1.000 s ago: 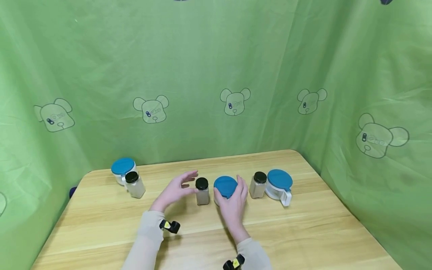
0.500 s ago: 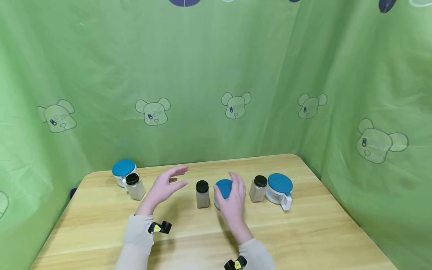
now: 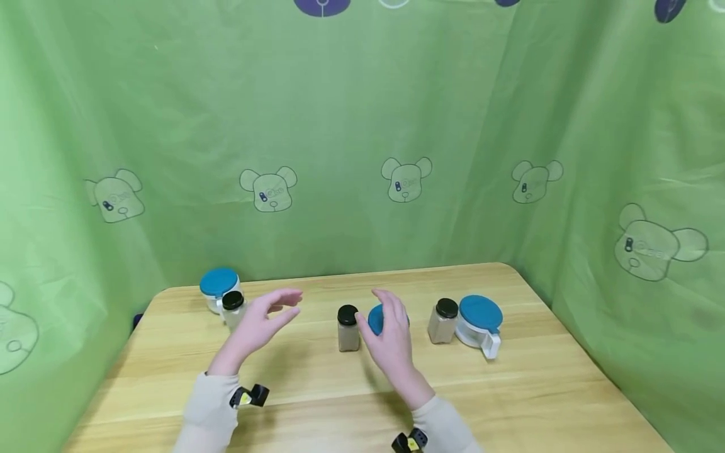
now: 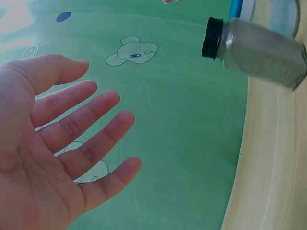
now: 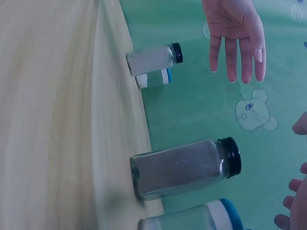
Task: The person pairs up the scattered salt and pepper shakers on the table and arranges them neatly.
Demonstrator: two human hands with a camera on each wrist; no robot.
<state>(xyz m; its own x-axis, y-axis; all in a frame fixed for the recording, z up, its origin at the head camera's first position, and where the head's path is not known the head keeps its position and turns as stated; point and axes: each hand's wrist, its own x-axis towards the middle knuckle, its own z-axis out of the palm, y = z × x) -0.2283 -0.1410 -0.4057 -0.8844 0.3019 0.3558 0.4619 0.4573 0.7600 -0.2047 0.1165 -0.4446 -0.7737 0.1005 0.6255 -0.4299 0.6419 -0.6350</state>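
My left hand (image 3: 257,324) hovers over the left part of the table, fingers spread and holding nothing; in the head view it overlaps a black-lidded glass jar (image 3: 233,305). Raised in front of a blue-lidded pot (image 3: 376,319), my right hand (image 3: 391,346) has relaxed fingers and hides most of that pot. Just left of the right thumb stands another black-lidded jar (image 3: 348,338), upright, with greyish contents. The right wrist view shows this jar (image 5: 182,167) beside the blue-lidded pot (image 5: 192,220), and the fingers (image 5: 283,220) of the right hand apart from both.
A blue-lidded pot (image 3: 219,284) stands behind the left jar. On the right, a black-lidded jar (image 3: 443,326) sits next to a blue-lidded white pot (image 3: 480,314) with its handle toward the front. A green curtain (image 3: 340,126) surrounds the wooden table (image 3: 317,384).
My left hand has drawn away leftward from the middle jar. My right hand has come off the middle blue-lidded pot and risen slightly. The jars and pots stay where they stood.
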